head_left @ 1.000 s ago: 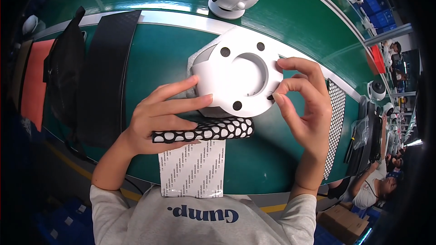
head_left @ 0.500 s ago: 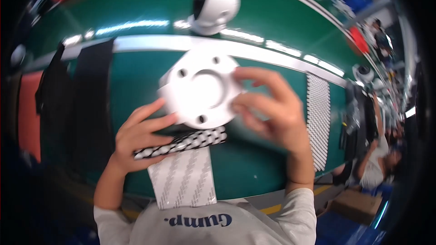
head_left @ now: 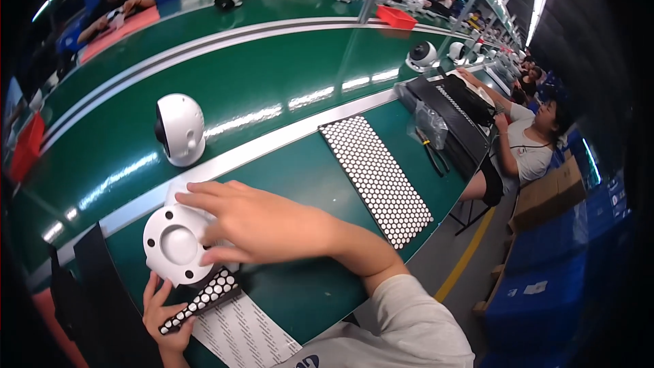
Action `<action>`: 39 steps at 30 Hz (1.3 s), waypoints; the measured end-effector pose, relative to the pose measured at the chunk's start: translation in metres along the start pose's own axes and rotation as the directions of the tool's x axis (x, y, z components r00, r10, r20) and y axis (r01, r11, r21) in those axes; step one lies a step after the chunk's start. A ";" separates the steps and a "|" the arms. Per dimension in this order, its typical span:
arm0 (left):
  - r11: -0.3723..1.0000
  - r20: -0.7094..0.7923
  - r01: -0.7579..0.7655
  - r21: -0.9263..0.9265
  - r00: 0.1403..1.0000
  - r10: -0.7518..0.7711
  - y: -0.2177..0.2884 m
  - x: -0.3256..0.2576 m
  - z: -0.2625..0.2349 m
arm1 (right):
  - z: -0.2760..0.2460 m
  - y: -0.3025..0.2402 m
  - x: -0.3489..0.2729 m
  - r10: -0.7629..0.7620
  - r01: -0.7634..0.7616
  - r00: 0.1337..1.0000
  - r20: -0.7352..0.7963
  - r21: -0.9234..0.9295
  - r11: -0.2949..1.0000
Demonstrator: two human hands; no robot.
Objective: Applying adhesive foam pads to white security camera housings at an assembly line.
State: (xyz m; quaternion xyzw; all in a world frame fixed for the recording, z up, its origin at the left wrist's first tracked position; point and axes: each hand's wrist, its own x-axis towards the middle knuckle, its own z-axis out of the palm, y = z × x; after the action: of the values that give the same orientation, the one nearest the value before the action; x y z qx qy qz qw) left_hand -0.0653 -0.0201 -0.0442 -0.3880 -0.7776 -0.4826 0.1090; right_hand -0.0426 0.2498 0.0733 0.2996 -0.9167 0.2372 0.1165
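A white round device [head_left: 174,245] with a hollow centre and small holes lies on the green table in front of me. My right hand [head_left: 262,221] reaches across from the right; its fingers lie over the device's right side and the thumb presses its lower edge. Just below it, my left hand [head_left: 160,307] holds a black strip with white dots [head_left: 204,296], which slants up against the device's underside. A white lined sheet [head_left: 242,334] lies under the strip at the table's near edge.
A white dome camera [head_left: 178,128] stands on the green belt beyond the device. A long black sheet of white dots [head_left: 378,177] lies to the right, with pliers [head_left: 432,150] past it. A seated co-worker [head_left: 538,136] works at the right; others sit farther along the line.
My view has swung to the right, so the device and hands now sit at the lower left. My right hand has moved from the device's right rim to lie across it.
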 end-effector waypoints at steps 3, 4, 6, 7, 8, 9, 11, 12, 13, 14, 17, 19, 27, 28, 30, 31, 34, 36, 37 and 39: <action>0.999 0.020 0.037 0.011 0.999 -0.037 0.005 -0.003 -0.008 | 0.015 0.008 0.034 0.070 -0.053 0.988 -0.138 0.120 0.991; 0.998 0.045 0.058 0.003 0.997 -0.058 0.006 -0.004 -0.011 | 0.021 0.007 0.047 0.075 -0.039 0.977 -0.201 0.177 0.983; 0.998 0.027 0.066 -0.003 0.997 -0.066 0.006 -0.005 -0.010 | 0.031 0.009 0.072 0.060 -0.011 0.987 -0.147 0.316 0.949; 0.997 0.011 0.073 0.000 0.997 -0.073 0.007 -0.006 -0.008 | 0.035 0.009 0.078 0.064 -0.030 0.994 -0.088 0.340 0.940; 0.999 -0.001 0.043 -0.014 0.999 -0.043 0.007 -0.006 -0.007 | 0.038 0.007 0.080 0.127 -0.134 0.991 0.044 0.410 0.902; 0.999 -0.001 0.033 -0.003 0.999 -0.033 0.007 -0.008 -0.008 | 0.039 0.006 0.084 0.057 -0.124 0.983 0.177 0.396 0.910; 1.000 0.044 0.006 0.001 0.999 -0.006 0.009 -0.005 -0.006 | 0.054 0.019 0.086 0.025 -0.126 0.968 0.250 0.397 0.909; 1.000 0.051 0.005 -0.005 0.999 -0.004 0.008 -0.006 -0.005 | 0.050 0.021 0.086 0.015 -0.161 0.933 0.359 0.379 0.912; 0.996 0.021 -0.085 0.007 0.996 0.085 0.006 -0.005 -0.001 | 0.042 0.023 0.082 0.006 -0.193 0.884 0.467 0.353 0.915; 0.995 0.034 -0.102 -0.019 0.994 0.103 0.006 -0.005 0.001 | 0.033 0.022 0.077 -0.035 -0.249 0.788 0.615 0.370 0.895; 0.992 0.041 -0.123 -0.023 0.992 0.123 0.011 -0.005 -0.005 | 0.024 0.007 0.067 -0.079 -0.069 0.843 0.533 0.252 0.965; 0.986 0.011 -0.151 -0.066 0.988 0.152 0.009 -0.006 -0.001 | 0.013 0.009 0.055 -0.039 -0.092 0.846 0.532 0.219 0.971; 0.990 -0.011 -0.110 -0.092 0.994 0.109 0.009 0.004 0.006 | -0.058 0.071 -0.010 0.449 -0.395 0.857 -0.252 0.237 0.888; 0.988 -0.005 -0.101 -0.119 0.995 0.101 0.008 0.004 0.008 | -0.058 0.081 -0.013 0.493 -0.417 0.796 -0.352 0.271 0.868; 0.987 -0.011 -0.076 -0.142 0.997 0.075 0.005 0.002 0.011 | -0.050 0.113 -0.011 0.469 -0.558 0.711 -0.524 -0.014 0.830; 0.985 -0.014 -0.062 -0.160 0.998 0.060 0.004 0.003 0.013 | -0.040 0.136 -0.012 0.378 -0.525 0.679 -0.629 -0.056 0.849; 0.988 -0.037 -0.069 -0.140 0.997 0.065 0.012 -0.002 0.005 | -0.024 0.174 -0.016 0.237 -0.561 0.568 -0.788 -0.160 0.813; 0.982 -0.027 -0.084 -0.166 0.996 0.081 0.012 0.002 0.008 | -0.004 0.209 -0.036 0.145 -0.569 0.520 -0.842 -0.214 0.794; 0.982 -0.029 -0.090 -0.164 0.996 0.087 0.011 0.002 0.009 | 0.007 0.223 -0.044 0.148 -0.572 0.526 -0.838 -0.219 0.790; 0.983 -0.027 -0.103 -0.154 0.995 0.100 0.011 0.001 0.008 | 0.027 0.236 -0.051 0.219 -0.602 0.531 -0.819 -0.182 0.777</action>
State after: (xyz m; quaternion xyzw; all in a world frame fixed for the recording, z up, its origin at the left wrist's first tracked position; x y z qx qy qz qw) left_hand -0.0565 -0.0099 -0.0403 -0.4298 -0.7159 -0.5391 0.1103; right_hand -0.1468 0.4285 -0.0538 -0.0958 -0.8524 0.1446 0.4933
